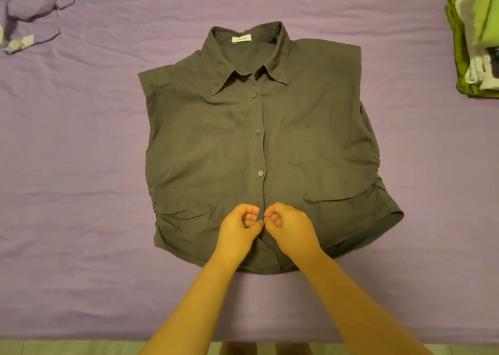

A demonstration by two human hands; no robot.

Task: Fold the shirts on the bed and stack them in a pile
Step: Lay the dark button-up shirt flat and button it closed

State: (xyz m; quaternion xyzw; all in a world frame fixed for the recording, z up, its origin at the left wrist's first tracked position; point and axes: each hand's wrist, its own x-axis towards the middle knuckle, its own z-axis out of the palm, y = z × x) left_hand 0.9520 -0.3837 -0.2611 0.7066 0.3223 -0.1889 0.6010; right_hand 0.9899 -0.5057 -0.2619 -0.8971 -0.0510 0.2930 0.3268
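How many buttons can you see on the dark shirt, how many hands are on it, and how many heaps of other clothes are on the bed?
Buttons showing on the dark shirt: 3
Hands pinching its front edge, left hand and right hand: 2
Heaps of other clothes, purple heap and green and white pile: 2
Total: 7

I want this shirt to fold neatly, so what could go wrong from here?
Both hands, left hand and right hand, pinch the placket of the dark shirt near the hem; pulling may skew it. The bunched right hem corner could get folded in as a crease.
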